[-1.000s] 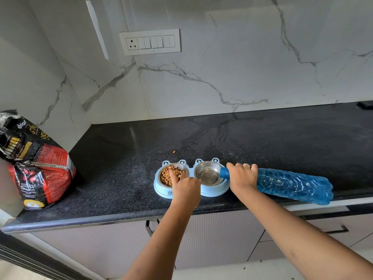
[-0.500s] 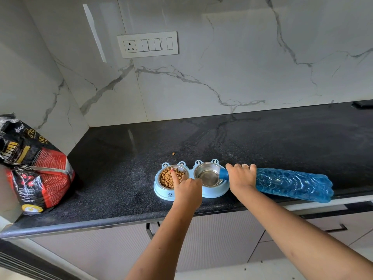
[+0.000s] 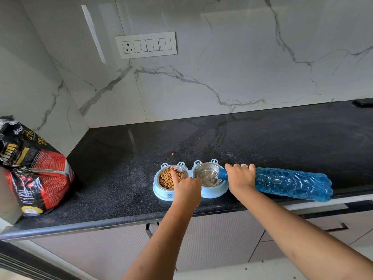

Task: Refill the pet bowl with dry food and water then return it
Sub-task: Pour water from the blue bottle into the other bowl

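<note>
Counter (image 3: 262,138) carries all items. Right hand (image 3: 240,176) fingers wrap the bottle (image 3: 292,183) neck, mouth over the bowl (image 3: 190,181) right cup. Left hand (image 3: 186,186) curled, forefinger extended onto kibble (image 3: 165,178) in the left cup.

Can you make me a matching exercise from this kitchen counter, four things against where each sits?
Things:
1. red and black pet food bag
2. blue textured plastic bottle
3. brown dry kibble
4. white wall switch panel

Places:
A. in the left metal bowl
B. on the marble wall
C. counter's far left
D. tipped at the right bowl

Pairs: 1-C, 2-D, 3-A, 4-B
</note>
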The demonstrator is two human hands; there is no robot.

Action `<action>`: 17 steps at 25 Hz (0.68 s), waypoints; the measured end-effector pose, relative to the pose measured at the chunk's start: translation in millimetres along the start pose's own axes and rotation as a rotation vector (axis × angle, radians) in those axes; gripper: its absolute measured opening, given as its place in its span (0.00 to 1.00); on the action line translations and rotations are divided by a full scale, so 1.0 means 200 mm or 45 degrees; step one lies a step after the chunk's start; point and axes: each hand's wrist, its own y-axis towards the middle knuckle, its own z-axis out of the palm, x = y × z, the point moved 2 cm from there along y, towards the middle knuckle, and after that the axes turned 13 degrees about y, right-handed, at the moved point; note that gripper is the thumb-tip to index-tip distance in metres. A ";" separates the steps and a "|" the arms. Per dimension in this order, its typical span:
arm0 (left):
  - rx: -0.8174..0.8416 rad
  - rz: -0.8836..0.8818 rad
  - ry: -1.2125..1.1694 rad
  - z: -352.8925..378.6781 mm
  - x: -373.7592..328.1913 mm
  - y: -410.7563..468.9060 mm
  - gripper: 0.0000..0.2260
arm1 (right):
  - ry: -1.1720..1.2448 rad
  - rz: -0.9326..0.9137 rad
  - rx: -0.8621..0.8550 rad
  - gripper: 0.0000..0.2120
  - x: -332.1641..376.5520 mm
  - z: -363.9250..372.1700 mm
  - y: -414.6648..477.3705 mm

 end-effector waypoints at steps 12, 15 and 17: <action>-0.015 0.003 0.026 0.01 -0.03 -0.01 0.12 | -0.001 -0.036 0.010 0.10 -0.01 0.00 -0.01; -0.003 -0.004 0.021 0.01 -0.03 -0.01 0.13 | -0.002 -0.044 0.016 0.10 -0.01 -0.01 0.00; -0.004 -0.005 0.011 0.01 -0.03 -0.01 0.12 | -0.002 -0.046 0.018 0.10 -0.01 -0.01 0.00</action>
